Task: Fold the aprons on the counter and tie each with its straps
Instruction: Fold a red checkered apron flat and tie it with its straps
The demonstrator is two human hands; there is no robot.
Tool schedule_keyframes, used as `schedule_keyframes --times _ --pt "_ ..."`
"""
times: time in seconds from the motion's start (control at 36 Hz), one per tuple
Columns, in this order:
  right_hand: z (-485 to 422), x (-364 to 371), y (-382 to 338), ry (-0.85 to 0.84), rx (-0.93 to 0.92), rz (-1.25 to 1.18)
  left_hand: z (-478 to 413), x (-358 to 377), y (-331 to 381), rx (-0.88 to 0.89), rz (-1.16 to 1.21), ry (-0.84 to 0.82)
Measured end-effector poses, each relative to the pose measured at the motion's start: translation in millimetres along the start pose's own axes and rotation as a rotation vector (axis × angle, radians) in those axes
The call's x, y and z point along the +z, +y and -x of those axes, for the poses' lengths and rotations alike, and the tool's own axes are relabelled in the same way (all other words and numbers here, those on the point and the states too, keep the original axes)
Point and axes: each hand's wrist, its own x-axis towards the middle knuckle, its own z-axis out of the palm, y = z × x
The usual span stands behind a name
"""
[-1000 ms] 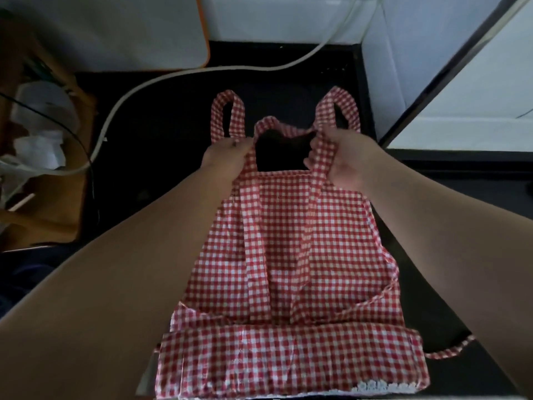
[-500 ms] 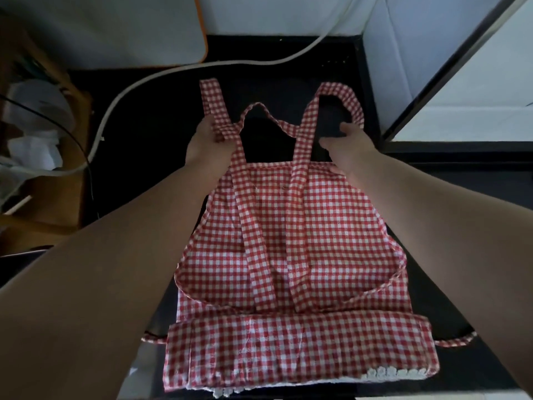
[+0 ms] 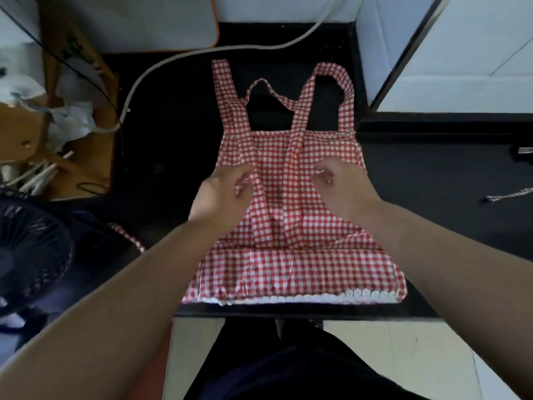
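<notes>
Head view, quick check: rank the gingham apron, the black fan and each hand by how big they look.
1. gingham apron: largest by far.
2. black fan: next, though the frame edge cuts it off.
3. left hand and right hand: they look alike, so I won't rank them.

The apron (image 3: 291,272) lies on the counter (image 3: 432,226), straps (image 3: 230,111) toward the back, left hand (image 3: 222,194) and right hand (image 3: 343,183) on its middle. A hose (image 3: 178,57) curves behind it; a fan (image 3: 31,255) stands left, seemingly below the counter.

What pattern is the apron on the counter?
The apron is red-and-white gingham; clearest in the head view.
</notes>
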Motion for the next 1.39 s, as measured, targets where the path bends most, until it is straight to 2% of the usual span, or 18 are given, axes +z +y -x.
schedule_keyframes --times 0.17,0.28,0.33,0.39,0.42,0.5,0.56,0.61,0.69,0.81,0.89,0.94,1.0,1.08,1.22,1.39 --pt "64.3 12.5 22.0 -0.015 -0.224 0.155 69.9 26.5 -9.5 0.341 -0.131 0.102" --pt "92.1 17.8 37.0 -0.212 -0.322 0.318 102.0 42.5 -15.2 0.494 -0.216 0.031" --pt "99.7 21.2 41.0 -0.297 -0.332 0.392 114.5 45.8 -11.9 0.388 -0.277 -0.12" --pt "105.6 22.4 41.6 -0.341 -0.339 0.442 126.3 48.7 -8.6 0.23 -0.446 -0.308" --pt "108.2 22.3 42.4 -0.367 -0.335 0.475 129.7 50.3 -8.3 0.206 -0.526 -0.367" --pt "114.4 23.6 43.0 -0.469 -0.322 0.647 128.7 50.3 -3.6 0.203 -0.598 -0.408" --pt "115.7 25.2 42.4 -0.47 -0.324 0.698 123.0 48.7 0.0 0.218 -0.65 -0.428" --pt "111.4 24.1 39.8 -0.481 -0.304 0.656 115.5 46.1 3.8 0.222 -0.672 -0.46" --pt "96.6 11.9 34.6 -0.504 -0.241 0.456 94.9 34.3 9.8 0.215 -0.646 -0.541" --pt "75.0 -8.8 31.3 -0.557 -0.081 0.262 59.4 5.5 16.5 0.102 -0.388 -0.644" --pt "57.1 -17.1 26.8 -0.444 -0.022 0.288 33.3 -13.0 17.7 0.062 -0.295 -0.52" --pt "47.7 -19.5 24.1 -0.3 -0.005 0.452 14.7 -17.6 12.5 0.116 -0.389 -0.362" --pt "45.0 -17.9 23.4 -0.203 -0.035 0.629 6.2 -13.0 4.1 0.228 -0.55 -0.283" --pt "48.0 -7.0 25.3 -0.263 -0.063 0.703 11.2 5.5 -8.2 0.253 -0.705 -0.339" --pt "58.7 14.3 37.8 -0.378 -0.016 0.655 34.3 25.7 -22.1 0.168 -0.71 -0.444" --pt "53.3 15.4 43.8 -0.408 -0.046 0.724 41.9 23.1 -21.9 0.187 -0.807 -0.44"
